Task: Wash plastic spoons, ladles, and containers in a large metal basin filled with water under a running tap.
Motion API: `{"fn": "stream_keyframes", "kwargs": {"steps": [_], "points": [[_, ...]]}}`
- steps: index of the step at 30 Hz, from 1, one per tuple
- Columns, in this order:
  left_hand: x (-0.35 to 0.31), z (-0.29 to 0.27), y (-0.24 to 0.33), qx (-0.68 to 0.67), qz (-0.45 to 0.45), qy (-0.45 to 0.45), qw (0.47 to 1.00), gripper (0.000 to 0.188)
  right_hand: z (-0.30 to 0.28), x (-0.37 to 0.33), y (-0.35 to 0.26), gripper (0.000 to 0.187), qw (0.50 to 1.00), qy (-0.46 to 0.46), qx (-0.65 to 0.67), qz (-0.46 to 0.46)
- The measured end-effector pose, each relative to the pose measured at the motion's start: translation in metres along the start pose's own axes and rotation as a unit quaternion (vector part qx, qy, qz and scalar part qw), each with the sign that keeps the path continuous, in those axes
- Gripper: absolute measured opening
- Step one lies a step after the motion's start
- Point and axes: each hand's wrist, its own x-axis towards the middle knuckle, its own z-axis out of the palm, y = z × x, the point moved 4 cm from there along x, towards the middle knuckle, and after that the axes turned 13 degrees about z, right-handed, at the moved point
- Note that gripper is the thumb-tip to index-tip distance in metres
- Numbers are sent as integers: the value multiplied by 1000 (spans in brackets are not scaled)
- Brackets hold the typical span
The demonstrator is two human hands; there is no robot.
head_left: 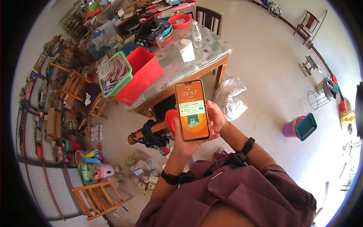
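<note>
A smartphone (193, 126) with a lit orange screen is held upright in front of me, its screen facing me. My left hand (185, 146) is closed around its lower left part. My right hand (216, 118) grips the phone's right edge, its fingers reaching behind the lower corner. A rounded red thing (171, 120) shows at the phone's left edge beside my left hand; its kind and whether the hand holds it I cannot tell. Both wrists wear black straps.
Ahead stands a table (170, 72) with a red bin (141, 70), a green basket (115, 73) of papers, a white paper roll (186, 51) and a bottle (196, 36). A white sack (230, 96) lies right of it. Wooden stools (100, 198) and clutter fill the left; a purple bucket (290, 128) stands right.
</note>
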Motion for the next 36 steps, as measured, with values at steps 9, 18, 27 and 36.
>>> {"fn": "stream_keyframes", "kwargs": {"steps": [9,18,27,36], "points": [[70,20,28,115,82,23,990,87,80,-125,-64,57,894,370,-208,-145],[195,-86,142,225,70,203,951,81,94,-283,-93,48,803,490,-146,-306],[327,-278,169,139,7,367,920,72,122,-329,-111,43,698,582,-118,-401],[359,-362,184,98,45,351,930,74,112,-326,-170,45,692,594,-119,-392]]}}
